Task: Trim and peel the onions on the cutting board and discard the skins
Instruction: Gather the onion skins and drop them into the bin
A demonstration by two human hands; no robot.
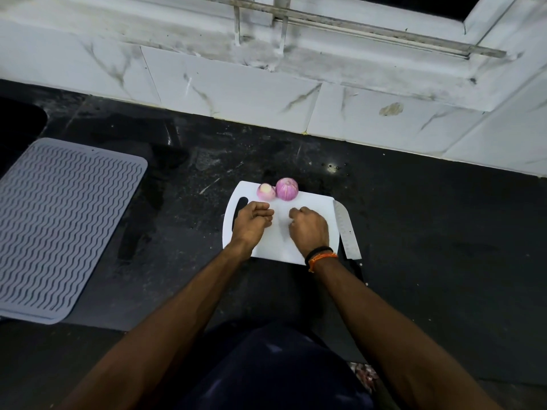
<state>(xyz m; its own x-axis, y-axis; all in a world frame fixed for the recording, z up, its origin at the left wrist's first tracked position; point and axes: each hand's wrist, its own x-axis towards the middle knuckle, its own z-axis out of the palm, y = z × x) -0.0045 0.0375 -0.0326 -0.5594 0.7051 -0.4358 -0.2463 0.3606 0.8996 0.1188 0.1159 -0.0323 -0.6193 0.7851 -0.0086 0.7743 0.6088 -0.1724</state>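
Left hand: I see my left hand (251,221) over the left part of the cutting board (310,202), fingers loosely curled toward the right; I cannot tell whether it holds anything.
Right hand: my right hand (309,227) sits over the board's middle, knuckles up and fingers curled under; whether they pinch something is hidden from me.
Onions: two peeled pink onions at the board's far edge, touching each other; the smaller onion (265,192) on the left, the larger onion (286,189) on the right, both just beyond my hands.
Knife: the knife (346,232) lies along the board's right edge, blade pointing away from me.
Wrist: dark and orange bands (321,255) on my right wrist.
Counter: dark countertop (429,220), with a grey ridged mat (63,226) well to the left.
Wall: white marbled tiles (236,90) behind.
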